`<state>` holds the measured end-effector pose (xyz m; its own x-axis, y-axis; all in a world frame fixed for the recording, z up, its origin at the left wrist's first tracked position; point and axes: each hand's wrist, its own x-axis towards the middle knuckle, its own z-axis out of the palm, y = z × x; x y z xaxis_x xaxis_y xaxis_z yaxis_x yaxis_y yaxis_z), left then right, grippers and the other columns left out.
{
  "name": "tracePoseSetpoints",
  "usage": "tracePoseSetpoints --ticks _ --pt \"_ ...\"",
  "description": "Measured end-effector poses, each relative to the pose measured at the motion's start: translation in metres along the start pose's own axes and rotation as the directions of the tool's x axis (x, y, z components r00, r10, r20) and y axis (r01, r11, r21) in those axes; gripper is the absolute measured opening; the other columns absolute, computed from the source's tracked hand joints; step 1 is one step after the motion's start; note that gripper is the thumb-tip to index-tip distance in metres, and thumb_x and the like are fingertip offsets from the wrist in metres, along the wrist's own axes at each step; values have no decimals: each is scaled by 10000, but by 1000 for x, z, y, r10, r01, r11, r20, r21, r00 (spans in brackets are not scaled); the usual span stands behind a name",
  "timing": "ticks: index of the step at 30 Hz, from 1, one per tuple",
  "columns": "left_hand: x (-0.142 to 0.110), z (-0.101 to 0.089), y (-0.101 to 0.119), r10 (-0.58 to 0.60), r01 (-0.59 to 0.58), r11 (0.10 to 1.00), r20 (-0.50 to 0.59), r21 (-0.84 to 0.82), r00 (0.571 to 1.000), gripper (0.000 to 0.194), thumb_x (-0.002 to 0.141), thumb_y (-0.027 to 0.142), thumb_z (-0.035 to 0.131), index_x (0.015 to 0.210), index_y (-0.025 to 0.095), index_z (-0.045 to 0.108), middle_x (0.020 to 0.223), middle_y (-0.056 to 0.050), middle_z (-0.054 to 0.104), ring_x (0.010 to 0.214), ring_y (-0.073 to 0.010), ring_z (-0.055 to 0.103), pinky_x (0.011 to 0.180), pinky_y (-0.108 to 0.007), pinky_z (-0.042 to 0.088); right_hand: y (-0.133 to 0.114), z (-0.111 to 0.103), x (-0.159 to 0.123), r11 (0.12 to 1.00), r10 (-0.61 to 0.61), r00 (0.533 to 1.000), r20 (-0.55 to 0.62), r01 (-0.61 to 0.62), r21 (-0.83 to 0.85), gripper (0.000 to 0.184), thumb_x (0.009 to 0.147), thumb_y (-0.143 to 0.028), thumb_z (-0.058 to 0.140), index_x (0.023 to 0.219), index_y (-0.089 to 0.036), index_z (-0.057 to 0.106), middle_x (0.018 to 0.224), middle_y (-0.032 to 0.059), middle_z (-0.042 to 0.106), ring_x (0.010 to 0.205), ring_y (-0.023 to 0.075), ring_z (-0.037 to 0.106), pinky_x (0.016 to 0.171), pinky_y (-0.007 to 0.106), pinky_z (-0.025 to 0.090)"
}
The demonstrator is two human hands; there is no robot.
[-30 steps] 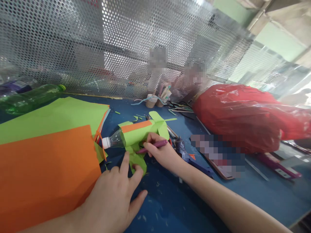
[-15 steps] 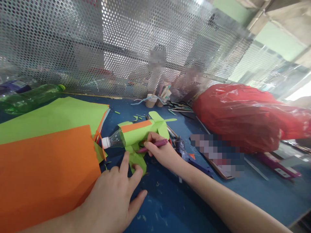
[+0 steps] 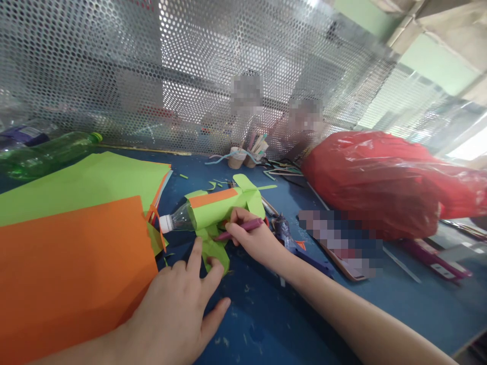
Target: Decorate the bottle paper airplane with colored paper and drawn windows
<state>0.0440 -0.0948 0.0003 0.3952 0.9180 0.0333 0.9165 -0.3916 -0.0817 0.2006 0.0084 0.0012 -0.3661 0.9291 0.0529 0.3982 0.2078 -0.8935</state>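
Observation:
A clear plastic bottle (image 3: 178, 219) with a white cap lies on the blue table (image 3: 266, 314), wrapped in green paper (image 3: 224, 205) with an orange strip and green paper fins. My right hand (image 3: 253, 238) is closed around a purple pen (image 3: 239, 229), its tip against the green paper low on the bottle. My left hand (image 3: 178, 304) lies spread on the table, its fingertips pressing the green paper wing (image 3: 216, 253) in front of the bottle.
Large orange (image 3: 72, 274) and green (image 3: 83, 182) paper sheets lie at left, with a green bottle (image 3: 45, 154) behind. A red plastic bag (image 3: 380, 182) bulks at right. Cups of sticks (image 3: 245, 154), a glue gun (image 3: 287, 235) and paper scraps lie around. A perforated metal screen (image 3: 190, 71) backs the table.

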Motion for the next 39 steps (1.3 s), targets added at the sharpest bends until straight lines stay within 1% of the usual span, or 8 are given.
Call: tracePoseSetpoints --ticks 3,9,16,19,23,27,32,39 --pt "0 2 -1 5 -5 1000 -9 -2 1000 382 942 366 431 1239 233 631 1409 -270 525 799 -293 726 646 -427 585 -1 0 0 1000 0 1000 -13 0 -12 197 834 -172 521 667 -221 429 507 -76 464 632 149 650 531 222 359" --pt "0 5 -3 22 -24 999 -28 -49 999 389 933 376 435 1221 211 639 1404 -288 517 784 -310 720 630 -447 581 -1 0 0 1000 -10 1000 -12 10 -11 200 833 -178 522 665 -223 423 510 -75 462 618 144 636 524 224 360" --pt "-1 3 -1 -5 3 998 -38 -62 999 375 919 367 455 1202 222 652 1402 -264 530 784 -310 717 636 -454 581 -1 0 0 1000 -12 1000 -15 12 -19 198 825 -193 529 663 -226 421 505 -74 460 568 135 590 517 226 353" --pt "-1 4 -1 4 -6 999 -51 -48 999 379 922 354 443 1205 215 654 1393 -287 527 779 -320 717 626 -452 576 -1 -1 0 1000 1 1000 -1 -1 -8 190 823 -189 528 669 -226 423 506 -75 457 582 140 606 519 226 353" --pt "-1 5 -1 11 -13 999 -52 -39 999 389 927 353 427 1218 220 649 1394 -284 530 774 -311 718 626 -438 575 -1 -1 0 1000 0 1000 -7 -1 -6 201 825 -186 529 661 -225 420 510 -74 453 605 145 631 527 225 359" --pt "0 4 -1 8 -9 1000 -42 -23 999 390 926 349 418 1210 224 653 1391 -281 536 767 -306 717 616 -429 572 -1 1 -1 999 5 1000 9 -6 51 195 845 -210 534 683 -225 425 514 -78 459 619 150 654 546 229 382" --pt "0 4 -1 -2 0 999 -43 -54 999 390 914 363 436 1205 219 651 1401 -269 529 774 -310 718 621 -437 572 -1 1 -1 1000 -23 1000 1 23 -7 208 834 -188 545 664 -223 430 514 -74 472 581 134 609 531 228 369" --pt "0 4 -1 3 -4 1000 -34 -29 999 390 930 350 418 1217 222 648 1400 -277 528 792 -313 722 626 -434 576 -1 0 0 1000 -22 1000 5 22 -19 210 829 -174 532 654 -222 426 497 -76 466 555 127 580 518 227 341"
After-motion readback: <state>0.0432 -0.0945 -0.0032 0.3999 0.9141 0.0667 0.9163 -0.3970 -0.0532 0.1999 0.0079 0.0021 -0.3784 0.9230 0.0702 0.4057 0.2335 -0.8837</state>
